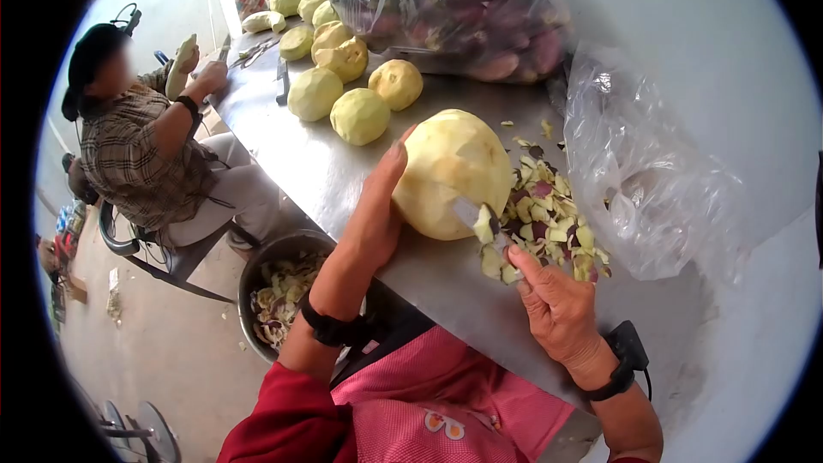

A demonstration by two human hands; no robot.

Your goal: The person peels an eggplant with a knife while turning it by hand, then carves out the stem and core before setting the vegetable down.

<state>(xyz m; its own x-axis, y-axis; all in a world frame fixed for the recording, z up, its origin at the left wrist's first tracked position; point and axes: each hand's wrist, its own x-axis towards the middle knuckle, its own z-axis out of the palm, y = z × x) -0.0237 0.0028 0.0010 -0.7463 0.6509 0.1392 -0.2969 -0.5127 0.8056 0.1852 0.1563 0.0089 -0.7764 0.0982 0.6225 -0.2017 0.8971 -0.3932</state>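
Peeling in progress at a steel worktop (343, 176). Left hand (375, 214) curled around the near-left side of a large peeled tuber (450, 167), fingers up its flank, steadying it on the worktop. Right hand (557, 309) closed around a knife (484, 231), thumb up along the handle; blade set against the tuber's lower right, at about 5 o'clock on it, with scraps clinging to the blade. Heap of yellow and purple peelings (553, 223) lies just beside, at 3 o'clock of the tuber. Finished peeled tubers (343, 86) grouped at 11 o'clock; bag of unpeeled ones (463, 0) at 12. Bowl of scraps (283, 291) below the worktop edge. Another person (146, 137) peels at 9 o'clock. Judgement: shallow strokes away from the holding hand, turning the tuber between cuts, would serve best.
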